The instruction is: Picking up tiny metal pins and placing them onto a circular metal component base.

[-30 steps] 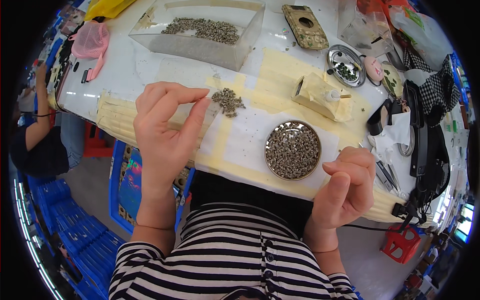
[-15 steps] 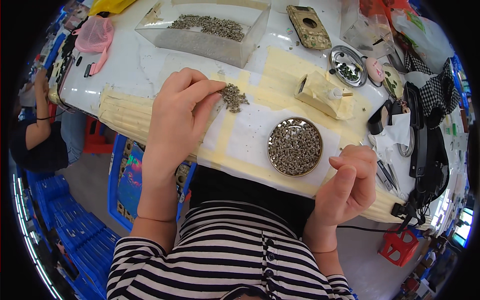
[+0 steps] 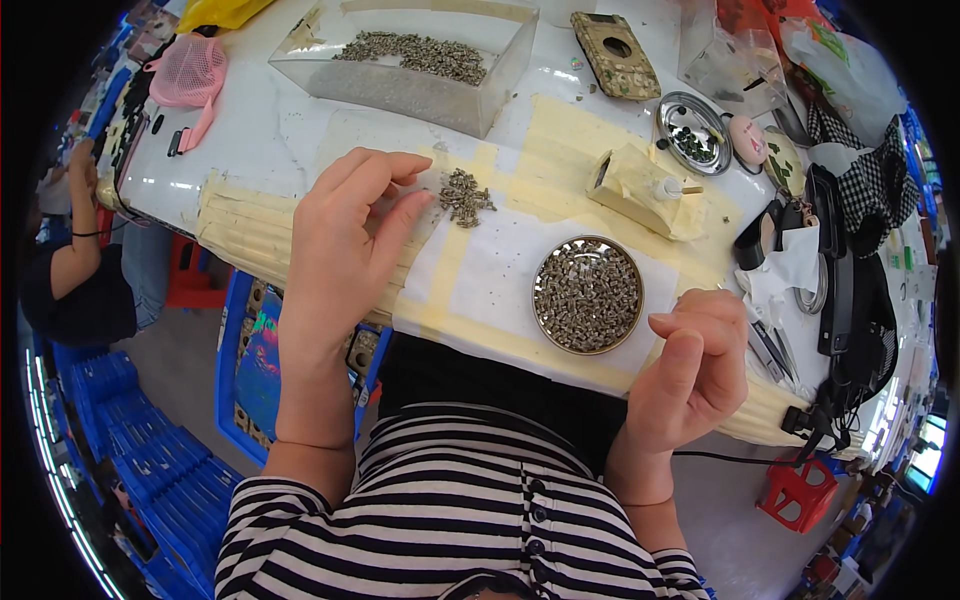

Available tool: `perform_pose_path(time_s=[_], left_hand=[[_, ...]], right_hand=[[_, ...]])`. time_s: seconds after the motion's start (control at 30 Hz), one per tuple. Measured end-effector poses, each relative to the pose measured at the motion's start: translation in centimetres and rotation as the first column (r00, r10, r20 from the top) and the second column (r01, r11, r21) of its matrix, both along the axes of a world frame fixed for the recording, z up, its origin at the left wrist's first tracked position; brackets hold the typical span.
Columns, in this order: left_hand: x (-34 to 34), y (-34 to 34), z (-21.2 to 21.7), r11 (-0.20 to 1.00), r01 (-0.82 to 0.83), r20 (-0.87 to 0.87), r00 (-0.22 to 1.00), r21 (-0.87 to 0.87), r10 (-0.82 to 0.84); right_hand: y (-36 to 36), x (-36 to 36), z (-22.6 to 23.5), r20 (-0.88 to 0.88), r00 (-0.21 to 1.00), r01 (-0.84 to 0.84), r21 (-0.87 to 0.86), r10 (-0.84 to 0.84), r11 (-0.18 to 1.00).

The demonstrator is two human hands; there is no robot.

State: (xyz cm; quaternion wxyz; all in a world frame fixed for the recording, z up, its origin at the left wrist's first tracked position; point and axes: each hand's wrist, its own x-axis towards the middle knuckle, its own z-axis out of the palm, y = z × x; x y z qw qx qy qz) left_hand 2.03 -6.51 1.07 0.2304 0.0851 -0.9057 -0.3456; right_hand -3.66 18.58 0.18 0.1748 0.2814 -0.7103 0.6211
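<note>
My left hand is beside a small loose pile of tiny metal parts, its thumb and forefinger apart with nothing seen between them. The pile lies on white paper edged with cream tape. Right of it, a round tin holds many more of the same small metallic pieces. Close to the tin's right side, my right hand is raised with its fingers curled in and the thumb up against them. Whatever it may hold is hidden by the fingers.
Behind stands a clear plastic bin of metal parts. A taped block, a camouflage toy tank hull and a steel dish of green bits are farther right. Tweezers lie at right; a pink mesh pouch at left.
My left hand has drawn back left from the pile, and its thumb and forefinger have parted. The right hand has shifted only slightly.
</note>
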Motion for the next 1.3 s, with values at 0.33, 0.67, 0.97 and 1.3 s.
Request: perform_pose_path(time_s=[0.33, 0.67, 0.97, 1.3], left_hand=[[0.1, -0.1, -0.5, 0.997, 0.009, 0.028, 1.0, -0.08, -0.007], [-0.3, 0.3, -0.5, 0.96, 0.032, -0.049, 0.998, -0.277, -0.047], [-0.1, 0.8, 0.0, 0.999, 0.016, -0.113, 0.993, -0.029, -0.019], [-0.9, 6.6, 0.4, 0.325, 0.297, -0.215, 0.94, 0.898, -0.266]], right_hand=[[-0.1, 0.1, 0.1, 0.025, 1.0, -0.001, 0.004, 0.001, 1.0], [-0.1, 0.1, 0.2, 0.01, 1.0, 0.004, 0.015, -0.005, 1.0], [0.0, 0.0, 0.2, 0.019, 0.999, -0.03, 0.023, 0.029, 0.999], [-0.7, -0.1, 0.6, -0.024, 0.998, -0.062, 0.133, 0.066, 0.989]])
